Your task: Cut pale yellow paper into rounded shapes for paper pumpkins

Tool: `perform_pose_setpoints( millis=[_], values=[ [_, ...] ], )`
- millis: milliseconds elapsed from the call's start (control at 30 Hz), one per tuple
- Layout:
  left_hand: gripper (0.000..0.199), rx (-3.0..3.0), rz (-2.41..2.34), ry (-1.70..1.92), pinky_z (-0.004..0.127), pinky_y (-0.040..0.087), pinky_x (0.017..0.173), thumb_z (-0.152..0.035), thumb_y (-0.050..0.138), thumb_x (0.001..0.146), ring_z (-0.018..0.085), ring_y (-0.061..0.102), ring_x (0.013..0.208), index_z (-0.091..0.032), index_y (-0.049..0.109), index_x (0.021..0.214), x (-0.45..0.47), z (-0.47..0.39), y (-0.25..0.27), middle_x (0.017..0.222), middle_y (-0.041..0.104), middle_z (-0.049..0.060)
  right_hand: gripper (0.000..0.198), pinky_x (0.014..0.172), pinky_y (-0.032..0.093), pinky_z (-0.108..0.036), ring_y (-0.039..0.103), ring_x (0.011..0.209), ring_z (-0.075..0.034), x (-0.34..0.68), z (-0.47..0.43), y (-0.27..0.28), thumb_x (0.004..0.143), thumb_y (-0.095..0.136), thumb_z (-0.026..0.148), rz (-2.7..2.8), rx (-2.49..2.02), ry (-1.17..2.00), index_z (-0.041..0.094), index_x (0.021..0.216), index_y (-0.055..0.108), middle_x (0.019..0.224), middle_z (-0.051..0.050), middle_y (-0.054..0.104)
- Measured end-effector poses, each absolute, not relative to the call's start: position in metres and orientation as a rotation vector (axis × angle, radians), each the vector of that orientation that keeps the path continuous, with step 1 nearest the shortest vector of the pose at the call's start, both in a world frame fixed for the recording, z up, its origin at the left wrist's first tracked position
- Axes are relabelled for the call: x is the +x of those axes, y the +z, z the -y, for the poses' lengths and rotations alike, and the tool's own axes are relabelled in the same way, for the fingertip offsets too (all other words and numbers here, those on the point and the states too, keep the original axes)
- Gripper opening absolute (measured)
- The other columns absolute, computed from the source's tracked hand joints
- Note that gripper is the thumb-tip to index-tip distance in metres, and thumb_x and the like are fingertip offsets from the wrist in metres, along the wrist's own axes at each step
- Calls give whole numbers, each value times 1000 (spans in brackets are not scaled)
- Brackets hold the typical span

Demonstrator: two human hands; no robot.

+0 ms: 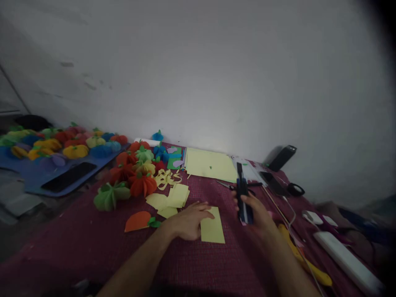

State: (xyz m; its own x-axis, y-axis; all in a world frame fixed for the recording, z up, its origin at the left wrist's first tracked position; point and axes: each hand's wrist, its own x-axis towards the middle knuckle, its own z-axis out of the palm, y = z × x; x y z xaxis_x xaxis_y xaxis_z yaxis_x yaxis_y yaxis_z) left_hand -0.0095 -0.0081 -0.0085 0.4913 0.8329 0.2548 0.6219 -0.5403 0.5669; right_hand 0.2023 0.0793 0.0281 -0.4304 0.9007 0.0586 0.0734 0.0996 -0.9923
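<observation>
My left hand (190,220) lies on the left side of a pale yellow paper rectangle (213,231), fingers stretched over its edge. A dark blue and black stapler (243,198) stands roughly upright in my right hand (256,210), which is wrapped around it to the right of the paper. Left of my left hand are several cut yellow paper pieces (178,195). A folded orange paper piece (137,222) with green paper leaves (154,222) rests nearer to me. Behind the stapler lie scissors (227,185), partly hidden by it.
Finished paper pumpkins (142,183) are heaped at the left, more on a blue board (74,167) with a black phone (69,176). Large yellow sheets (210,163) lie by the wall. At the right are a yellow-handled tool (305,258), tape (295,189), cables and a white power strip (346,260).
</observation>
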Motion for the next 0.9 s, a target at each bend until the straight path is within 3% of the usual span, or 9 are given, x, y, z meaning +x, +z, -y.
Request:
perform_pose_setpoints(
  millis=[100, 167, 367, 667, 900],
  values=[
    [55, 2389, -1176, 659, 41, 23, 100, -16, 58, 58, 24, 34, 120, -22, 50, 111, -9, 9, -8, 125, 46, 7, 30, 51, 40, -24, 51, 55, -13, 205, -53, 27, 71, 57, 34, 1960, -1087, 1426, 19, 96, 50, 69, 1, 55],
    [56, 2406, -1112, 635, 39, 25, 99, -14, 59, 56, 24, 39, 117, -24, 49, 111, -7, 11, -7, 122, 48, 5, 27, 61, 43, -27, 54, 68, -16, 208, -39, 20, 67, 61, 30, 2203, -1131, 1266, 18, 90, 52, 76, -1, 58],
    [50, 2389, -1066, 639, 33, 35, 92, -14, 59, 56, 24, 45, 109, -20, 52, 105, -7, 13, -4, 115, 52, 8, 57, 80, 40, -31, 52, 96, -22, 217, -26, -4, 63, 64, 28, 2500, -1273, 869, 17, 113, 39, 105, -8, 56],
    [51, 2340, -1147, 629, 33, 37, 87, -30, 67, 55, 25, 50, 100, -22, 53, 103, -7, 13, -3, 110, 54, 7, 43, 69, 42, -29, 58, 84, -22, 212, -26, -7, 68, 58, 23, 2637, -1242, 671, 20, 108, 42, 95, -6, 60],
    [52, 2313, -1183, 654, 34, 36, 87, -31, 67, 58, 25, 50, 101, -22, 53, 107, -5, 13, 0, 110, 55, 6, 31, 70, 42, -31, 59, 81, -22, 213, -27, -3, 75, 50, 29, 2610, -1260, 746, 21, 104, 44, 92, -5, 61]
  ],
)
